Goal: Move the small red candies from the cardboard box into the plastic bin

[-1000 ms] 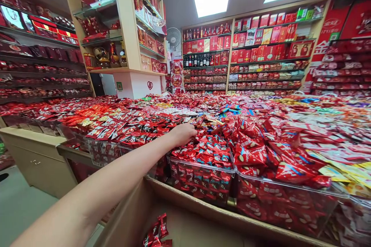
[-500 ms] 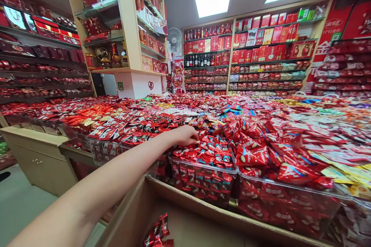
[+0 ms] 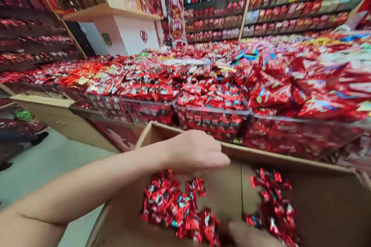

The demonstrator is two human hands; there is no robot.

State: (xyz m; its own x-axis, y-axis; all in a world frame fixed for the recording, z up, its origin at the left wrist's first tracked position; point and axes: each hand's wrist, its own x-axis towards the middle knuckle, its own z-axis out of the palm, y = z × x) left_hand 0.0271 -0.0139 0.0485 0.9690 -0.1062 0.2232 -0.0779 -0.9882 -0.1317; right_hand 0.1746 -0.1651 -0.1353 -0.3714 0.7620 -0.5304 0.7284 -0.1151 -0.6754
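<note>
From far away, on my screen, I see the left grip [image 3: 198,152], a bare hand, up over the left part of a big brown box [image 3: 327,198]. The arm comes in from the left. I see the back of the hand, and its fingers bend and point to the right. The inside is turned away from me, so I can't tell how far open this grip is, or if it has anything in it.

The right grip [image 3: 252,235] is at the near side, low down in the box. I see just a bit of it, and it is blurry. It is right by the little red packets, but I can't tell if it is open or closed, or if it touches one.

The little red packets lie in the box in two heaps. One, the left heap [image 3: 179,204], is under and nearer than the left grip. The other, the right heap [image 3: 278,208], is a looser bunch, and bare box shows between them.

Just past the far wall of the box is a clear tub [image 3: 214,123], full to the top with small red packets [image 3: 211,94]. To its right, another clear tub [image 3: 284,135] has bigger red bags [image 3: 313,88] piled high
</note>
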